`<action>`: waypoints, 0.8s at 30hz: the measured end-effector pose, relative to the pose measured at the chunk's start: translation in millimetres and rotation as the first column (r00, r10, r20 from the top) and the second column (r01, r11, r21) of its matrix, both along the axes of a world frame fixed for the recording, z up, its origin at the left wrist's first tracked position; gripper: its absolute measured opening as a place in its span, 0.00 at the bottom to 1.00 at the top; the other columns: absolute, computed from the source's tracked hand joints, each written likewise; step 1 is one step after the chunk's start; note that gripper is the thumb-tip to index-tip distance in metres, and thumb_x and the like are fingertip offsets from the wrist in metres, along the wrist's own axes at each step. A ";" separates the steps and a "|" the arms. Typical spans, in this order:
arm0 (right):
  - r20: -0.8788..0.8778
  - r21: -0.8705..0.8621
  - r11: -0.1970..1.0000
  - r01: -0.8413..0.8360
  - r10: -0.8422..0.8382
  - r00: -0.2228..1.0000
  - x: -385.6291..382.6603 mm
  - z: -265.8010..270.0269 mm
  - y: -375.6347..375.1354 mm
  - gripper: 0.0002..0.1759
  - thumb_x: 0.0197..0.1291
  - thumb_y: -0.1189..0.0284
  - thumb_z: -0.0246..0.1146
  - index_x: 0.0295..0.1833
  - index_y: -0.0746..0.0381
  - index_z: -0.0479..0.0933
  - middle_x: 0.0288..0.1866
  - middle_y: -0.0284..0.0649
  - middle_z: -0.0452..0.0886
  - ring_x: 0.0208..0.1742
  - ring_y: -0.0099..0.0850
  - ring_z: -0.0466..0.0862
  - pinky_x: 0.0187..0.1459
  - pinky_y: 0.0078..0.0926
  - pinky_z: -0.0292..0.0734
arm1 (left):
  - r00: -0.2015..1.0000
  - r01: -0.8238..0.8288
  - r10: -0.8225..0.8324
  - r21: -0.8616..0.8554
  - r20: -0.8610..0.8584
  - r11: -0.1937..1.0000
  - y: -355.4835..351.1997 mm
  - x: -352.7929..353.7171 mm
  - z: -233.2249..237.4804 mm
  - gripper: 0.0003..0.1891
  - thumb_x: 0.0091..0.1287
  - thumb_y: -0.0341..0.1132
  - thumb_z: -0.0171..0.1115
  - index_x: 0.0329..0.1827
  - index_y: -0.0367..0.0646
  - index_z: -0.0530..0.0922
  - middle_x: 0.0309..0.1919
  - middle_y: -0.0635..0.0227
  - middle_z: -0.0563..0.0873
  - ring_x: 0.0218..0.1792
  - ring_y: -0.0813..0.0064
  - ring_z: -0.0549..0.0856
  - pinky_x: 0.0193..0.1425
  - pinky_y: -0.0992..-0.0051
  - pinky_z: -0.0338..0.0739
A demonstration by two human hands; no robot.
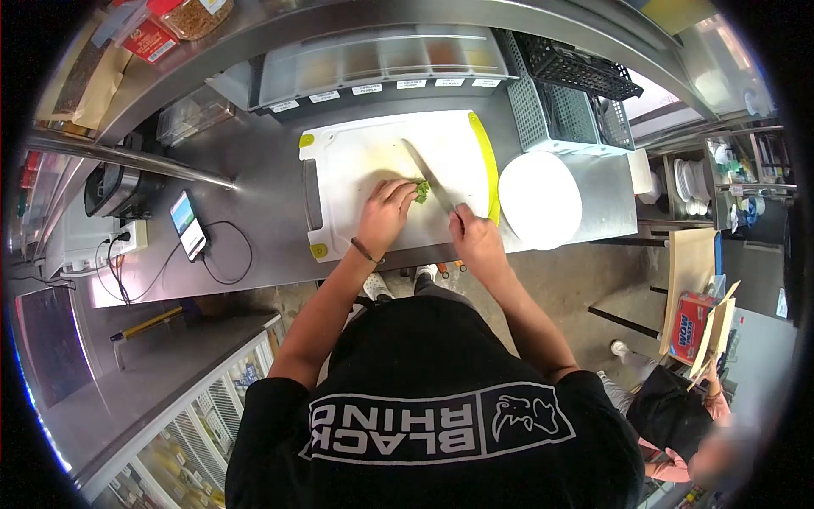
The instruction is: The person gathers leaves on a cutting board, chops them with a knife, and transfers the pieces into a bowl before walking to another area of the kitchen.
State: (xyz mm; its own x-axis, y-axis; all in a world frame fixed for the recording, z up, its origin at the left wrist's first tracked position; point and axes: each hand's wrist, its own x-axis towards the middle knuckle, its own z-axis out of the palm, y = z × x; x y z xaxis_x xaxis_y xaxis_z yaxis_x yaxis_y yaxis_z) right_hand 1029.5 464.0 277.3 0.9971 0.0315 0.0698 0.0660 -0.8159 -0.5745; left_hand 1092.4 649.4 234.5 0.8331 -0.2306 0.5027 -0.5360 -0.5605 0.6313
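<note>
A white cutting board (356, 165) with lime-green edges lies on the steel counter. On it rests a small bunch of green herbs (422, 192), whose exact kind I cannot make out. My left hand (388, 209) presses the herbs to the board with its fingers bent together. In my right hand (475, 237) is a kitchen knife (421, 168), gripped by its dark handle. The blade points away from me and to the left, just right of the herbs. A round white plate (540, 200) sits right of the board.
Behind the board stands a lidded topping container (381, 64) with labels. Grey baskets (560, 119) are at the back right. A phone (187, 225) with a cable lies left on the counter (263, 178). Another person (670, 407) holds a cardboard box at lower right.
</note>
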 end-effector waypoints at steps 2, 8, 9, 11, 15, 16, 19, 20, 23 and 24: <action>-0.004 -0.113 0.994 0.007 -0.008 1.000 -4.1 -6.8 6.2 0.10 0.67 0.67 0.57 0.45 0.62 0.73 0.19 0.53 0.79 0.23 0.56 0.81 0.28 0.52 0.78 | 0.999 0.004 -0.005 0.024 0.032 1.000 1.0 -0.1 2.2 0.07 0.61 0.30 0.66 0.41 0.38 0.84 0.41 0.64 0.86 0.42 0.60 0.83 0.47 0.67 0.80; 0.032 -0.217 0.976 -0.022 0.030 0.999 -6.5 20.3 14.9 0.10 0.68 0.70 0.54 0.42 0.66 0.74 0.17 0.52 0.78 0.20 0.52 0.82 0.23 0.46 0.79 | 0.999 0.030 -0.031 0.060 0.030 0.998 1.6 2.4 0.7 0.07 0.63 0.30 0.64 0.42 0.38 0.84 0.42 0.62 0.86 0.44 0.60 0.84 0.48 0.66 0.80; 0.031 -0.217 0.976 -0.022 0.029 0.999 -7.3 18.3 13.8 0.10 0.68 0.70 0.54 0.42 0.66 0.74 0.17 0.52 0.78 0.20 0.52 0.82 0.23 0.46 0.79 | 0.999 0.030 -0.032 0.059 0.028 0.998 1.9 1.9 0.6 0.07 0.63 0.30 0.64 0.42 0.38 0.84 0.42 0.62 0.86 0.44 0.60 0.84 0.48 0.66 0.80; -0.023 -0.258 0.960 -0.105 0.103 0.994 -8.3 9.6 10.6 0.10 0.67 0.71 0.55 0.46 0.67 0.75 0.18 0.50 0.79 0.20 0.49 0.83 0.22 0.43 0.79 | 0.999 0.037 -0.039 0.088 0.017 0.995 2.6 1.9 0.8 0.07 0.63 0.30 0.64 0.42 0.38 0.84 0.43 0.62 0.86 0.44 0.61 0.84 0.49 0.67 0.80; -0.095 -0.396 0.911 -0.115 0.084 0.992 -8.3 -6.2 16.9 0.13 0.64 0.72 0.56 0.51 0.66 0.76 0.20 0.47 0.81 0.21 0.45 0.85 0.22 0.41 0.79 | 0.999 0.045 -0.047 0.115 0.011 0.992 2.3 1.7 0.8 0.08 0.62 0.29 0.64 0.42 0.38 0.84 0.43 0.63 0.86 0.45 0.61 0.84 0.49 0.67 0.81; -0.098 -0.431 0.893 -0.125 0.092 0.991 -4.7 -9.3 20.1 0.15 0.63 0.72 0.56 0.53 0.66 0.76 0.21 0.46 0.82 0.22 0.44 0.85 0.22 0.39 0.80 | 0.999 0.041 -0.041 0.108 0.006 0.993 1.5 2.0 1.3 0.08 0.62 0.29 0.64 0.42 0.38 0.84 0.43 0.63 0.86 0.45 0.62 0.84 0.49 0.67 0.81; 0.022 -0.551 0.828 -0.101 0.136 0.990 -2.4 -19.8 26.2 0.18 0.61 0.74 0.56 0.56 0.65 0.76 0.22 0.43 0.81 0.22 0.42 0.86 0.22 0.35 0.81 | 0.999 0.030 -0.031 0.097 0.010 0.995 0.7 3.3 -1.3 0.07 0.61 0.29 0.65 0.41 0.38 0.84 0.43 0.63 0.86 0.46 0.62 0.84 0.49 0.67 0.81; 0.138 -0.626 0.777 -0.058 0.183 0.973 -2.3 -21.7 28.2 0.18 0.61 0.74 0.56 0.56 0.65 0.76 0.22 0.43 0.81 0.22 0.41 0.86 0.23 0.34 0.82 | 1.000 0.022 -0.024 0.092 0.017 0.995 0.8 3.4 -1.7 0.07 0.61 0.29 0.65 0.41 0.38 0.84 0.42 0.63 0.86 0.46 0.62 0.84 0.49 0.67 0.82; 0.193 -0.573 0.820 0.014 0.119 0.974 -1.1 -22.9 33.8 0.18 0.60 0.75 0.55 0.56 0.65 0.76 0.21 0.42 0.80 0.22 0.41 0.85 0.24 0.32 0.83 | 0.999 0.018 -0.021 0.072 0.036 0.997 -0.1 3.3 -3.0 0.07 0.61 0.29 0.65 0.40 0.38 0.84 0.42 0.62 0.86 0.46 0.62 0.84 0.49 0.67 0.82; 0.194 -0.573 0.819 0.014 0.119 0.974 -4.1 -17.6 29.9 0.18 0.60 0.75 0.55 0.56 0.65 0.76 0.21 0.42 0.80 0.22 0.41 0.85 0.24 0.32 0.83 | 0.999 0.018 -0.021 0.071 0.036 0.997 -0.6 2.9 -2.8 0.07 0.61 0.29 0.65 0.40 0.38 0.84 0.42 0.62 0.86 0.46 0.62 0.84 0.49 0.67 0.82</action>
